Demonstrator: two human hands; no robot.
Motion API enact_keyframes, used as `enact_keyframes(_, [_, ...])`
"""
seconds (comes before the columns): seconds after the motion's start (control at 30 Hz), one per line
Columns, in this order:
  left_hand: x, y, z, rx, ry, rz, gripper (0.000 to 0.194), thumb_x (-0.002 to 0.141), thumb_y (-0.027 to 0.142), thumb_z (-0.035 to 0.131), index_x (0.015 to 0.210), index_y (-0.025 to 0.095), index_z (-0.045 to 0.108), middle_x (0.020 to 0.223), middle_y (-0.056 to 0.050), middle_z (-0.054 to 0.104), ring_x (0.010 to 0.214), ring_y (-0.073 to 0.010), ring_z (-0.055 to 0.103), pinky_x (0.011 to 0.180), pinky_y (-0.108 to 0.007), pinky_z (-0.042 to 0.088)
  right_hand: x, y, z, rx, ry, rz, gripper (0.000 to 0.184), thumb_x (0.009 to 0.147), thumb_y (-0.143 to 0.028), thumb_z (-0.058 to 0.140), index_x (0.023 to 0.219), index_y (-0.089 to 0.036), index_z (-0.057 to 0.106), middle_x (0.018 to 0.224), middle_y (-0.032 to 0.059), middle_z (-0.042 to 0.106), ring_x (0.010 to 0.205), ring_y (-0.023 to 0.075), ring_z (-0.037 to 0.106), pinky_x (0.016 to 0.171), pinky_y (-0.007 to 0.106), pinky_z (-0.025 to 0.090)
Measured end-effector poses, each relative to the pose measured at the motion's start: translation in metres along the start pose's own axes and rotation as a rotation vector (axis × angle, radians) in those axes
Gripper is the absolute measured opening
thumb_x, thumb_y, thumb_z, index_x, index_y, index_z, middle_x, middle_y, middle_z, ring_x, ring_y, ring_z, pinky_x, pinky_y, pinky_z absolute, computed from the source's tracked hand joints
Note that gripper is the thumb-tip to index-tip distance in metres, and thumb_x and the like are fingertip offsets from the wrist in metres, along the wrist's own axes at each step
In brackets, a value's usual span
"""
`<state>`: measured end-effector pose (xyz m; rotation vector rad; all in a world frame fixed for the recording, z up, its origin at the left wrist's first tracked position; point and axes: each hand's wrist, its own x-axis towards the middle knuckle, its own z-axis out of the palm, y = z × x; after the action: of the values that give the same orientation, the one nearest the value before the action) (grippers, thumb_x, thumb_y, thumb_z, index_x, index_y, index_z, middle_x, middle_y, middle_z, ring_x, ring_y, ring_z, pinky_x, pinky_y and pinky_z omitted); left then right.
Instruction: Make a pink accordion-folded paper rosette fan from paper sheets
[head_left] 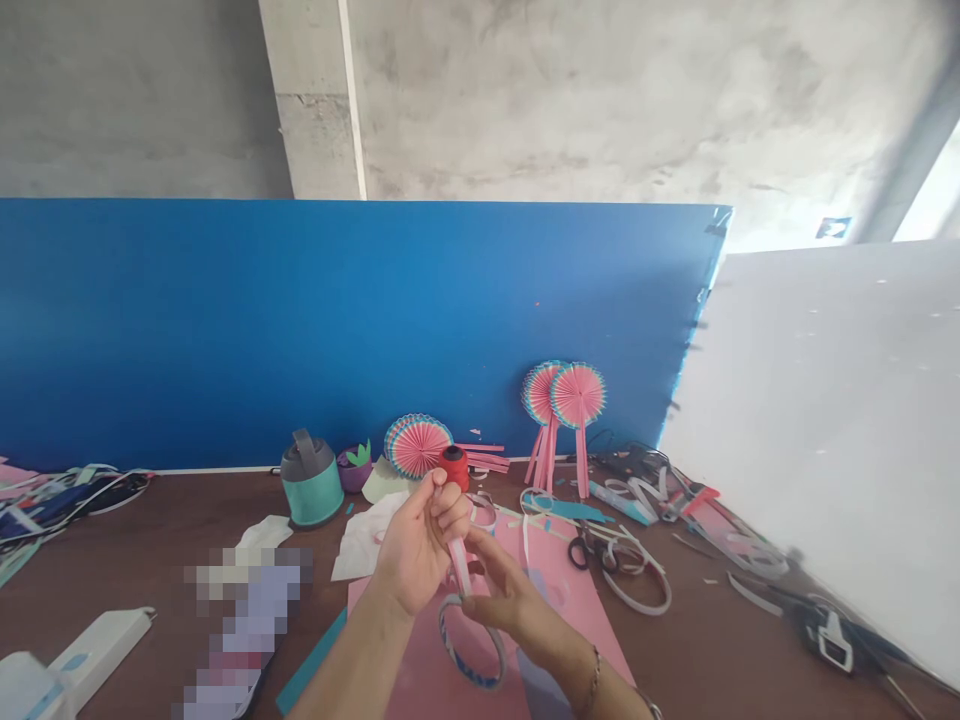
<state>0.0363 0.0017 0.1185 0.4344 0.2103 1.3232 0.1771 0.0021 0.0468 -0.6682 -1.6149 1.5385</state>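
Note:
My left hand is closed around the upper part of a narrow pink paper strip, which slants down toward my other hand. From the right, my right hand pinches near the strip's lower end, where a roll of tape hangs as a thin ring just below the fingers. The fingers partly hide how the tape and strip meet. Beneath both hands lies a sheet of pink paper. Close behind my left hand stands a red object with a dark top.
Pink pleated paper fans lean on the blue partition; another fan lies left of them. Black-handled scissors and strip coils sit right. A teal-grey container, purple pot and white box are left.

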Motion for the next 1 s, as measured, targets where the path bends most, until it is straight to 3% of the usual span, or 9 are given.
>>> enact_keyframes(0.1, [0.002,0.001,-0.001,-0.012,0.001,-0.002,0.024,0.097,0.022,0.036,0.077,0.016,0.046,0.060,0.007,0.022,0.048,-0.0059,0.028,0.044,-0.018,0.027,-0.001,-0.007,0.002,-0.026,-0.017,0.022,0.028,0.065,-0.022,0.067,0.093,-0.024,0.064,0.108,0.0026,0.051,0.105,0.0223,0.045,0.092,0.035,0.034])
enact_keyframes(0.2, [0.002,0.005,-0.002,-0.006,0.023,0.035,0.024,0.097,0.021,0.035,0.076,0.016,0.047,0.060,0.007,0.023,0.048,-0.0056,0.029,0.044,-0.018,0.026,0.000,-0.009,0.005,-0.002,0.005,0.008,0.019,0.066,-0.025,0.070,0.084,-0.022,0.066,0.106,0.0028,0.052,0.100,0.0214,0.047,0.086,0.032,0.036])
enact_keyframes(0.37, [0.003,0.014,-0.002,0.038,0.042,0.131,0.024,0.097,0.019,0.035,0.076,0.016,0.047,0.060,0.007,0.026,0.048,-0.0059,0.030,0.045,-0.019,0.028,0.005,-0.003,0.005,0.096,0.038,0.043,0.020,0.068,-0.036,0.075,0.074,-0.018,0.068,0.081,0.0008,0.055,0.078,0.0150,0.049,0.071,0.026,0.036])
enact_keyframes(0.5, [0.006,0.015,-0.006,0.045,0.057,0.175,0.024,0.097,0.018,0.035,0.076,0.016,0.047,0.059,0.007,0.027,0.047,-0.0059,0.031,0.044,-0.019,0.029,0.006,-0.002,0.005,0.177,0.079,0.126,0.026,0.062,-0.039,0.080,0.067,-0.016,0.066,0.065,-0.0022,0.055,0.062,0.0109,0.047,0.063,0.024,0.035])
enact_keyframes(0.7, [0.012,0.015,-0.015,-0.006,0.129,0.192,0.028,0.097,0.016,0.031,0.074,0.015,0.047,0.057,0.007,0.028,0.045,-0.0056,0.031,0.043,-0.019,0.029,0.006,-0.005,0.004,0.249,0.097,0.148,0.030,0.058,-0.039,0.082,0.066,-0.016,0.066,0.063,0.0016,0.065,0.069,0.0166,0.060,0.072,0.028,0.041])
enact_keyframes(1.0, [0.016,0.012,-0.021,0.031,0.195,0.246,0.028,0.097,0.017,0.034,0.073,0.016,0.048,0.055,0.007,0.029,0.044,-0.0054,0.031,0.042,-0.019,0.027,0.006,-0.002,0.005,0.276,0.048,0.106,0.027,0.064,-0.039,0.077,0.071,-0.016,0.064,0.064,0.0027,0.067,0.072,0.0194,0.063,0.081,0.035,0.042])
